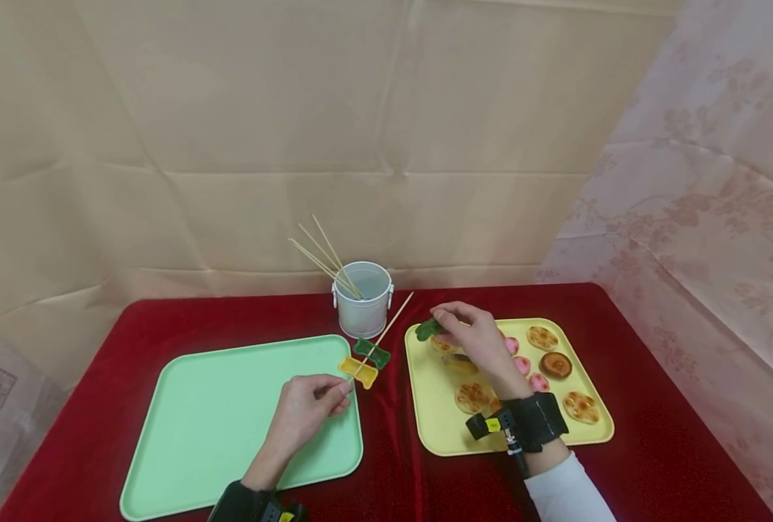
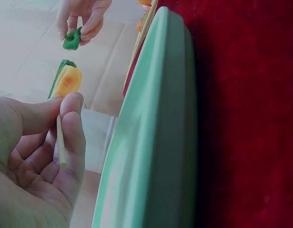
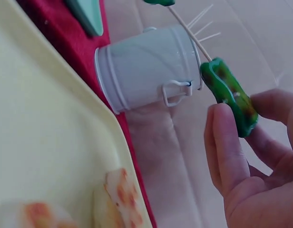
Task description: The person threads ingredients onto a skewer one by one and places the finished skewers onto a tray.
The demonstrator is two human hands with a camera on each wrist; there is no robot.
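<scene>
My left hand (image 1: 308,406) pinches the lower end of a thin wooden skewer (image 1: 396,315) between thumb and fingers, above the right edge of the green tray. A yellow pepper piece (image 1: 359,371) sits on the skewer just beyond the fingertips, with a green pepper piece (image 1: 372,353) right after it. The bare upper part of the stick slants up to the right. Over the yellow tray's far left corner, my right hand (image 1: 481,341) pinches another green pepper piece (image 3: 232,97) by its end. In the right wrist view, the skewer's tip overlaps that piece's far end.
A mint green tray (image 1: 230,420) lies at left. The yellow tray (image 1: 439,435) at right holds browned round slices (image 1: 581,407), pink pieces (image 1: 522,365) and a brown mushroom cap (image 1: 556,365). A white bucket (image 1: 363,315) with several skewers (image 1: 324,250) stands at the back.
</scene>
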